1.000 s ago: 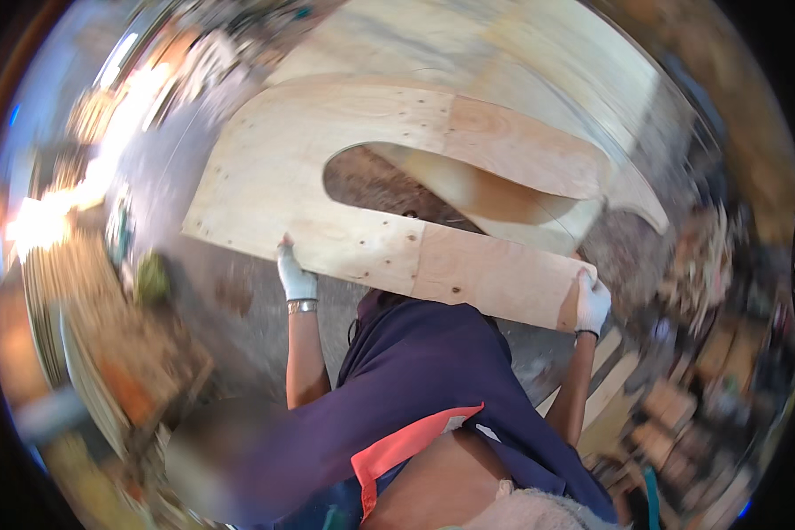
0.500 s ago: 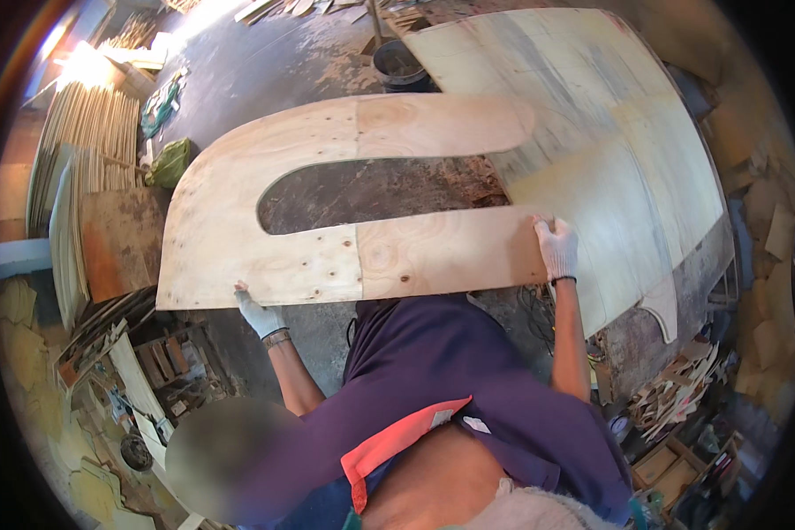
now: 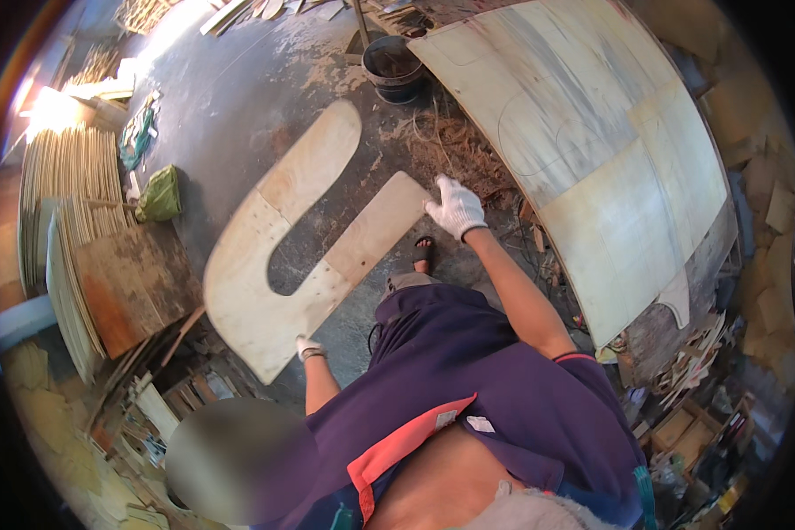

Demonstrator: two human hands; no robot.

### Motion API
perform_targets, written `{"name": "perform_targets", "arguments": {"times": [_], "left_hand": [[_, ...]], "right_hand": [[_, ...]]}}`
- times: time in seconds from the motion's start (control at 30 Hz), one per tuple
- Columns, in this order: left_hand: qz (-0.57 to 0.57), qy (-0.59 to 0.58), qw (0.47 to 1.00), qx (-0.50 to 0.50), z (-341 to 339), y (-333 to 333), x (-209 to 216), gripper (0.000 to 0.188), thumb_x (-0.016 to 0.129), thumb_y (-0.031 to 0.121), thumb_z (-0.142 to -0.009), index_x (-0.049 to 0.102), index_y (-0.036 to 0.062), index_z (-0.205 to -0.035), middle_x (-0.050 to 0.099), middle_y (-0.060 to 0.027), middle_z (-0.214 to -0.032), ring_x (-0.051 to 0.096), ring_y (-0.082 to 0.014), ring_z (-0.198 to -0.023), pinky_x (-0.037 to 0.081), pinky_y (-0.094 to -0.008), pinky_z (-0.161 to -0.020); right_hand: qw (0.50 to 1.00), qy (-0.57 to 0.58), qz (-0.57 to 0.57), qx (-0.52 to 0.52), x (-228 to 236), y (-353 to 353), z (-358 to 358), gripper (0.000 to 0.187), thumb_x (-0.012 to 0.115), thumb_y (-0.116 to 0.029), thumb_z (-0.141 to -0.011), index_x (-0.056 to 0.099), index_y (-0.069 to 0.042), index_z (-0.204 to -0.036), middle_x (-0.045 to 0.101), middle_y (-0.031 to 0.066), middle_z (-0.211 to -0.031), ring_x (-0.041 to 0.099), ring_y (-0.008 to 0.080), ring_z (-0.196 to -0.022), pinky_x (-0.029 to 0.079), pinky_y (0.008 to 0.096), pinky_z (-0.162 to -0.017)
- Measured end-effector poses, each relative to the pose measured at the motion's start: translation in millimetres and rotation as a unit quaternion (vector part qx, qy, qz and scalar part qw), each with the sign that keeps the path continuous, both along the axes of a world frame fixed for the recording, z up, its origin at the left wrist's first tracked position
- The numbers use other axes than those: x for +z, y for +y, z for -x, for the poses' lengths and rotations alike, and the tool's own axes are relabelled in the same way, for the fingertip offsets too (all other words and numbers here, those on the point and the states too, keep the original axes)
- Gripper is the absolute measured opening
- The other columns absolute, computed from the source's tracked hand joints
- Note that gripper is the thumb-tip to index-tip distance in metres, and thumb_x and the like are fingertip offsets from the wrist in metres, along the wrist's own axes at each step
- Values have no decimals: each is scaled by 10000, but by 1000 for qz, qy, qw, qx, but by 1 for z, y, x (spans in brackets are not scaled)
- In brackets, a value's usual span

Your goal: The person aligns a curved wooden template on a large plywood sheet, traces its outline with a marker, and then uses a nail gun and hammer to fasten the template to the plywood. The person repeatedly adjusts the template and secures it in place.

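A large U-shaped plywood panel (image 3: 243,278) with a long rounded slot hangs tilted in front of me, above the floor. Its two arms point away to the upper right, and a seam crosses each one. My left hand (image 3: 310,348), in a pale glove, grips the near edge close to the lower corner; the fingers beneath the panel are hidden. At the end of the nearer arm, my white-gloved right hand (image 3: 458,209) holds the panel's corner, thumb against the edge.
On the right lies a broad plywood sheet (image 3: 583,159) with curved pencil lines. A dark bucket (image 3: 395,71) stands on the floor beyond the panel, near reddish-brown sawdust (image 3: 455,146). Stacked boards (image 3: 71,194) and a green bag (image 3: 159,194) are at left; wood scraps (image 3: 680,371) lie lower right.
The panel has moved off the broad sheet, leftward and lower, turning so its arms point to the upper right. Both hands have moved with it, the right one up and inward.
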State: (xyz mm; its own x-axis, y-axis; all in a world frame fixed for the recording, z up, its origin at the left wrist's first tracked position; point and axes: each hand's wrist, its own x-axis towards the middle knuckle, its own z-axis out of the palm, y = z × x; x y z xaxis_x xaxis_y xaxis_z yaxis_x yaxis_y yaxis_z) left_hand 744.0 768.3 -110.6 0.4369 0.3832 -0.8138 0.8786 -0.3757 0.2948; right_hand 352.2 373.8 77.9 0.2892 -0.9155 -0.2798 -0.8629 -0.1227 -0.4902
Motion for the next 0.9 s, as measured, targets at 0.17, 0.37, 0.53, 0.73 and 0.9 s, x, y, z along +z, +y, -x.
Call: {"name": "perform_targets", "arguments": {"times": [0.17,0.37,0.53,0.73,0.9], "left_hand": [[141,-176,856,-465,52,-145,-15,556,757,264,-860,611,-84,-1268,681,-167,-1188,623,-256,-1095,485,-383,-980],[205,-394,538,-717,125,-390,29,310,629,319,-931,627,14,-987,644,-249,-823,643,-410,-776,502,-478,-713],[229,-460,448,-731,156,-555,79,275,665,302,-907,604,47,-990,680,-197,-851,671,-393,-803,522,-461,-754],[139,-428,422,-787,189,-665,120,455,686,302,-877,617,2,-1212,719,-229,-1110,685,-404,-1078,521,-456,-942],[117,-449,286,-838,187,-708,128,492,704,249,-838,573,24,-1255,683,-244,-1229,654,-438,-1146,522,-493,-953]], "right_hand": [[993,-9,-88,-74,-8,53,75,572,650,-496,-918,631,-74,-1305,654,213,-1309,635,394,-1188,516,492,-980],[883,42,42,-466,-29,161,230,290,687,-351,-923,708,-88,-1043,746,161,-1012,719,354,-961,558,442,-841],[684,222,70,-692,-37,279,353,487,654,-366,-902,652,-45,-1269,686,240,-1219,658,413,-1132,512,499,-977],[626,188,67,-754,-101,332,416,607,601,-477,-935,656,34,-1258,708,294,-1157,687,443,-1062,522,498,-943],[604,131,86,-782,-117,322,406,552,583,-458,-972,699,39,-1183,725,288,-1090,705,437,-1012,535,479,-881]]}}
